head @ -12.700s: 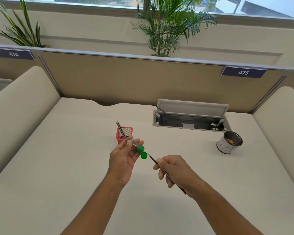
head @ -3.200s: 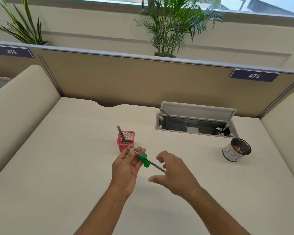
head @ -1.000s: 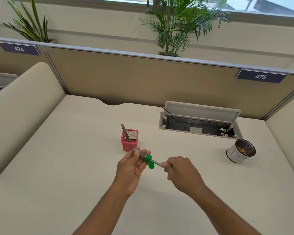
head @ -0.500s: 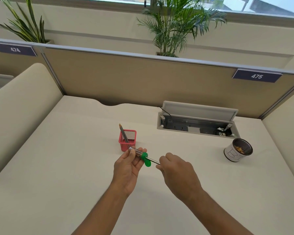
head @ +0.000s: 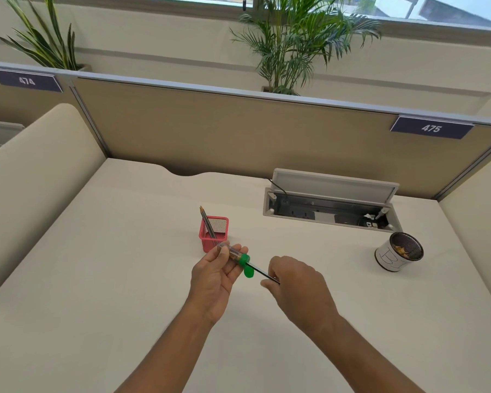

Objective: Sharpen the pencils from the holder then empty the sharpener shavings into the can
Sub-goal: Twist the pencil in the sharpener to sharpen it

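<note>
My left hand (head: 214,277) grips a clear tube sharpener (head: 236,254) with a green head and a green cap hanging below it. A dark pencil (head: 260,273) sticks into the green head, and my right hand (head: 295,282) pinches its shaft between the fingertips. Both hands hover above the middle of the white desk (head: 97,279). Just behind my left hand stands a red mesh holder (head: 213,232) with pencils (head: 206,221) leaning out to the left. At the right stands a white can (head: 398,252) with shavings inside.
An open cable tray with a raised lid (head: 330,205) is sunk into the desk behind the can. Padded dividers rise on the left (head: 34,177) and right, and a tan partition closes the back. Plants stand behind the partition.
My right hand has turned on the pencil, its fingers loosening from a fist-like grip to a fingertip pinch. The left hand and sharpener stay in place.
</note>
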